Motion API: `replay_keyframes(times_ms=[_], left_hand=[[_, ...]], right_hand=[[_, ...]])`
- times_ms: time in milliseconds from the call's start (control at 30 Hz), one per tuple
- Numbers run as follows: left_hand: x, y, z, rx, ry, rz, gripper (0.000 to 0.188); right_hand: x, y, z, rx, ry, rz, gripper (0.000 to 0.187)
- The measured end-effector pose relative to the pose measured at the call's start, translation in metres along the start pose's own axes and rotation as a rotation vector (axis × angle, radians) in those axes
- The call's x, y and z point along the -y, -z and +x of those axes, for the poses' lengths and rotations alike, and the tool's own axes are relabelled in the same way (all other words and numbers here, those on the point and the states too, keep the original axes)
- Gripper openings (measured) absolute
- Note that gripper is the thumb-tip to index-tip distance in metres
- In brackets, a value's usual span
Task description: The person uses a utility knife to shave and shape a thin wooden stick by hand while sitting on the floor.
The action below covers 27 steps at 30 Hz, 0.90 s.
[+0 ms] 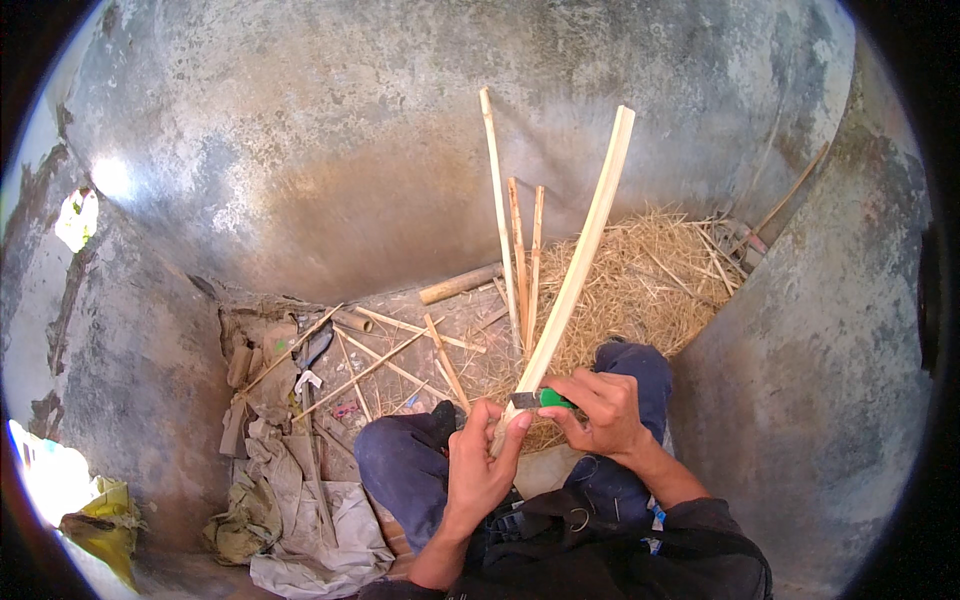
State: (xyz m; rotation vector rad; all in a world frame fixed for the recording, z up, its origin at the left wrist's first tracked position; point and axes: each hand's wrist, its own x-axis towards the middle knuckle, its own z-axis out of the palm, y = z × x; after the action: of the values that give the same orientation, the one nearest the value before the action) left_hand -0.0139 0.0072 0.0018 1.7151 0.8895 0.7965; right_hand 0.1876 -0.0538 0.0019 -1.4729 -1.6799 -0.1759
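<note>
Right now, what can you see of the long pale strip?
Long, narrow and cream, the strip looks like wood or bamboo, with lengthwise lines. It slants away and rightward; whether its far end touches the wall is unclear. The fingers of the left hand grip its lower part; a green-handled blade in the right hand lies across it.

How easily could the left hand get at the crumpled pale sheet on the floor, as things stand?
Probably not at once: the left hand grips the pale bamboo strip, and the left leg lies between it and the sheet. With the strip set down, reaching round that leg looks possible.
</note>
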Motion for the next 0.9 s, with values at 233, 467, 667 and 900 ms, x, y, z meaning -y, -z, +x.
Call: replay_keyframes(times_ms=[233, 467, 667, 900], left_hand=[[0.001, 0.003, -0.001, 0.002, 0.001, 0.055, 0.022], [0.002, 0.006, -0.001, 0.013, 0.007, 0.071, 0.022], [0.005, 0.010, -0.015, 0.058, 0.070, 0.152, 0.025], [0.029, 0.012, -0.039, 0.088, 0.219, -0.038, 0.025]], right_hand=[[-0.006, 0.001, 0.003, -0.012, 0.030, -0.037, 0.029], [-0.012, 0.004, 0.005, -0.008, 0.044, -0.079, 0.030], [-0.065, 0.019, 0.013, -0.318, -0.080, -0.191, 0.035], [-0.075, 0.050, 0.027, -0.233, -0.360, -0.068, 0.036]])
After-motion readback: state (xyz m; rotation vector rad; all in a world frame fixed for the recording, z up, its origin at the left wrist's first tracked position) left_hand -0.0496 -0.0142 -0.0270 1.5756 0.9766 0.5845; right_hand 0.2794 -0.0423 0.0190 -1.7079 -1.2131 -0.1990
